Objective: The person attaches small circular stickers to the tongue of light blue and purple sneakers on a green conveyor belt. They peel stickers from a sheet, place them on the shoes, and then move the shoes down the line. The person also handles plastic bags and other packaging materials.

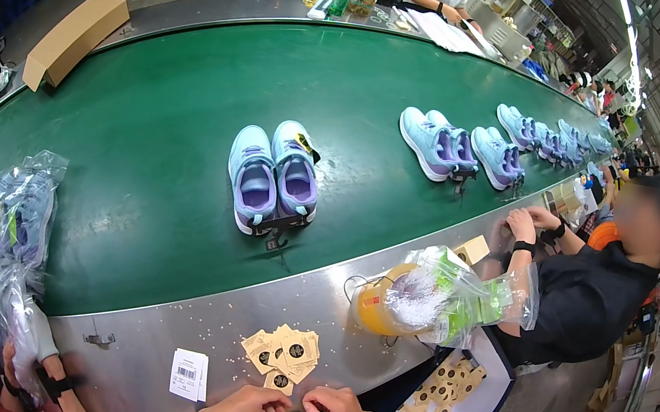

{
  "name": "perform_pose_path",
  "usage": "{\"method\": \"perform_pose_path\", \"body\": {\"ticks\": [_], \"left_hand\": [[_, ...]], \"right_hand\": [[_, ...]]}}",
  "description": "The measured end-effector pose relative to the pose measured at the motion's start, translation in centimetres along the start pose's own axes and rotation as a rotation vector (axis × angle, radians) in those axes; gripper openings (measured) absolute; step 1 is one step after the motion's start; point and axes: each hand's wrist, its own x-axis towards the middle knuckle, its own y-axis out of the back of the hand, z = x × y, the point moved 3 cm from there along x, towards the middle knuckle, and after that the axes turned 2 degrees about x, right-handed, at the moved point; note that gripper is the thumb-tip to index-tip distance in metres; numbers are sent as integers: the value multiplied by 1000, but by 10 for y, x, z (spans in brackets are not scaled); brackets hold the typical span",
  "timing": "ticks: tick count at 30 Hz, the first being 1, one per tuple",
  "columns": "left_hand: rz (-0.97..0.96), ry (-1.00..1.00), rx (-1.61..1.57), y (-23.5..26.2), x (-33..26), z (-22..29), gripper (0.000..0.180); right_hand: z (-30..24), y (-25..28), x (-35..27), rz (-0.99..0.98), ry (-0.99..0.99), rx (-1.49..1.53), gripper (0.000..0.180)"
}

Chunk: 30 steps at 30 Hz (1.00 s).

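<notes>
Both my hands are close together at the near edge of the metal table, with fingers curled in. My left hand is closed, thumb against the bent fingers; my right hand is closed beside it. What they hold, if anything, is too small or hidden to make out. Just beyond them lies a loose pile of tan paper tags with dark round prints. A small stack of white barcode labels lies left of my left hand. Farther off, a light blue pair of sneakers with lilac linings and a black hanger sits on the green conveyor belt.
More blue sneakers stand along the belt to the right. A yellow tub with white fasteners and plastic bags is right of the tags, above a box of tags. Co-workers sit at right and lower left, where a hand holds bagged shoes.
</notes>
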Motion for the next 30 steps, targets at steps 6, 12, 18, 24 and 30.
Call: {"method": "perform_pose_path", "body": {"ticks": [6,12,18,24,30], "left_hand": [[-4,-10,10,0,0,0,33],[-1,-8,-2,0,0,1,32],[-12,-17,-8,0,0,-2,32],[-14,-21,29,1,1,1,32],[-21,-17,11,1,1,0,32]], "right_hand": [[-2,1,1,0,10,2,5],[-2,1,1,3,7,3,5],[-2,2,1,-2,5,23,5],[-2,1,1,-6,-2,21,4],[-2,1,2,2,15,3,4]]}}
